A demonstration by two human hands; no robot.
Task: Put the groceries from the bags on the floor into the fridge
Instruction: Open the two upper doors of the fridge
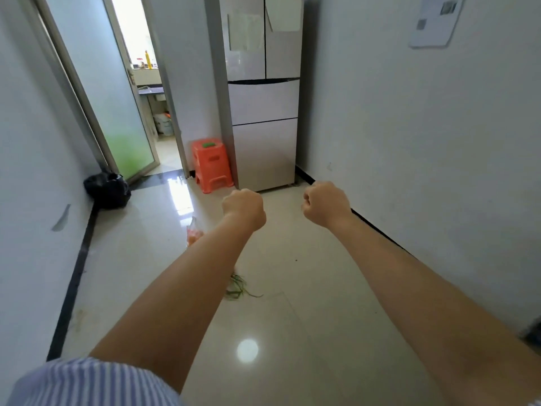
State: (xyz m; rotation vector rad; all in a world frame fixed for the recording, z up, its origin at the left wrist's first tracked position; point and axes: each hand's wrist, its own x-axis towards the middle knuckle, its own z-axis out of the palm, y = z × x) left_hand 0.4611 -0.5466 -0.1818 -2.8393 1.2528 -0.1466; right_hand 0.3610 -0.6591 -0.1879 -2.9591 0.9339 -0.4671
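Head view showed both hands, left [243, 207] and right [325, 203], clenched into fists and holding nothing, out toward the closed white multi-door fridge [263, 98]. Thin clear plastic bag of orange produce [193, 233] and loose bunch of green stalks [237, 288] lay on the glossy tiled floor [292, 332] under the left forearm. Both judged light and limp: take the bag by its gathered neck and the stalks around mid-bundle.

Orange stool [212, 167]; white fridge [265, 112]; black bag [107, 190]; blue-striped sleeve [93, 382].

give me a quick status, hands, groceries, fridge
Both hands fisted, empty: left hand, right hand. Fridge shut. Bag of groceries and greens on floor, partly hidden by left arm. Orange stool beside fridge.
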